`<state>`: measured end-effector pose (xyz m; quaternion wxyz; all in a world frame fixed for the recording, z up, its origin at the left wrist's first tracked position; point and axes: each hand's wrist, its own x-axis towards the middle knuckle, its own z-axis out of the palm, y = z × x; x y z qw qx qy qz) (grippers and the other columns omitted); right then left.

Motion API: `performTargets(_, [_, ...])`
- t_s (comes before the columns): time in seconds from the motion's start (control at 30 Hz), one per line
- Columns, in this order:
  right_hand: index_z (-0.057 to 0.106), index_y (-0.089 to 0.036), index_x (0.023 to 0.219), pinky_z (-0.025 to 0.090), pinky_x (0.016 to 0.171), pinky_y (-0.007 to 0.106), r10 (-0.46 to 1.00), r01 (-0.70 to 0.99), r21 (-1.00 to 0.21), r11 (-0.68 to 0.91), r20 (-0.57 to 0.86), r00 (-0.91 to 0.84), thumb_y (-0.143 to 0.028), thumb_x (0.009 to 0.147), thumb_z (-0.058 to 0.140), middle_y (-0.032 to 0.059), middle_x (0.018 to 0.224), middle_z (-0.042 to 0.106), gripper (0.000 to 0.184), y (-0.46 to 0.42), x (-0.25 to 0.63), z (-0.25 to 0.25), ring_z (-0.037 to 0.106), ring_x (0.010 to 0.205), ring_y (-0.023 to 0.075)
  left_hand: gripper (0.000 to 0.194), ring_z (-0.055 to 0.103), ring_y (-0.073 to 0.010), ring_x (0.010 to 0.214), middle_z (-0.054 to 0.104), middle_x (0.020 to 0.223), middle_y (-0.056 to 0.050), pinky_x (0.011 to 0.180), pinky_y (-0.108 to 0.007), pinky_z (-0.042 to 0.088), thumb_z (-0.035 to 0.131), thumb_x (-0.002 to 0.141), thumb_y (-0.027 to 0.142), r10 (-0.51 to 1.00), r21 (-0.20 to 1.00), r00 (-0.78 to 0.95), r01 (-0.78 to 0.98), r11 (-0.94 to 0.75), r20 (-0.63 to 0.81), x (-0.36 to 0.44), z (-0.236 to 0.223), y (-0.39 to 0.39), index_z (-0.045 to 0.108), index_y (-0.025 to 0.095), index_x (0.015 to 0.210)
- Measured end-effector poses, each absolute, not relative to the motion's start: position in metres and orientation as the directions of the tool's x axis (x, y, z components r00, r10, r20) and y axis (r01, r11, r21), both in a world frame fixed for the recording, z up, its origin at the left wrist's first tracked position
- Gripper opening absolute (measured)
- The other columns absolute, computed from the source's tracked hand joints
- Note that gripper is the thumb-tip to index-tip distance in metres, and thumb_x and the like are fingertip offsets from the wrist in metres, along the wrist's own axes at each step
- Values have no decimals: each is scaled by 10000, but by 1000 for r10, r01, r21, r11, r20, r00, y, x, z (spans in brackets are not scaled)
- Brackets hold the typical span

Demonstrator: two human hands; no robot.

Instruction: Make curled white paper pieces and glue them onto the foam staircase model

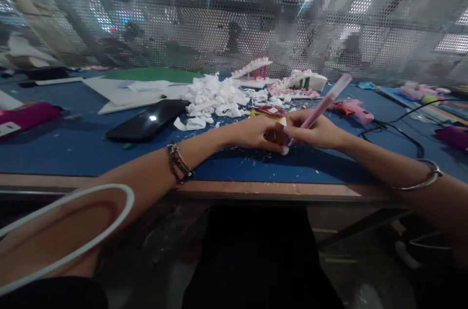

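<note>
My right hand (319, 129) grips a slim pink pen-shaped tool (325, 103). It leans up to the right, and its lower tip is close to my left fingers. My left hand (254, 132) is curled, with thumb and fingertips closed on a small white piece (285, 150) just above the table. The two hands nearly meet, and what lies between them is partly hidden. Right behind them is a red and yellow looped thing (270, 112), partly covered by my fingers. Tiny white shavings are scattered on the blue table top around my hands.
A heap of white paper scraps (215, 97) lies behind my left hand, near a black phone (149, 121). Two small white stepped models (252, 70) stand at the back. A pink glue gun (356, 110) with a black cord (398, 128) is on the right.
</note>
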<state>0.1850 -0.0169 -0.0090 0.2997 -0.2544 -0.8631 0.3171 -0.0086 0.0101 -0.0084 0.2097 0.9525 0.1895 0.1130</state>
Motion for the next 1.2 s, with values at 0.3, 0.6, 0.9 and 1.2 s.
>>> performTargets(0.3, [443,-165,631,279,471,205,574,244,-634,734,386,-722,-262,847,521,-59,532,435,249,-16,185,-8,372,494,49,238,543,-97,637,620,712,-15,604,-214,387,615,756,358,422,474,896,315,-822,136,-6,-8,7,637,135,835])
performTargets(0.6, [437,-163,635,279,514,207,532,240,-591,771,389,-752,-276,859,515,-50,577,425,263,-16,185,-8,367,547,58,253,547,-99,647,625,727,-21,605,-206,394,645,742,363,449,489,883,336,-805,134,-6,-10,10,640,132,846])
performTargets(0.9, [417,-168,632,283,537,209,479,243,-512,824,400,-781,-268,861,505,-52,582,391,265,-18,185,-6,353,560,65,279,551,-118,689,619,760,-37,634,-219,397,634,736,344,467,489,875,353,-798,130,-5,-9,9,627,102,877])
performTargets(1.2, [407,-169,636,296,551,202,443,250,-454,855,392,-806,-236,869,496,-56,584,378,258,-20,185,-4,350,570,60,294,571,-136,754,645,813,-51,678,-230,401,620,752,356,468,488,876,361,-794,113,-7,-10,9,630,111,915])
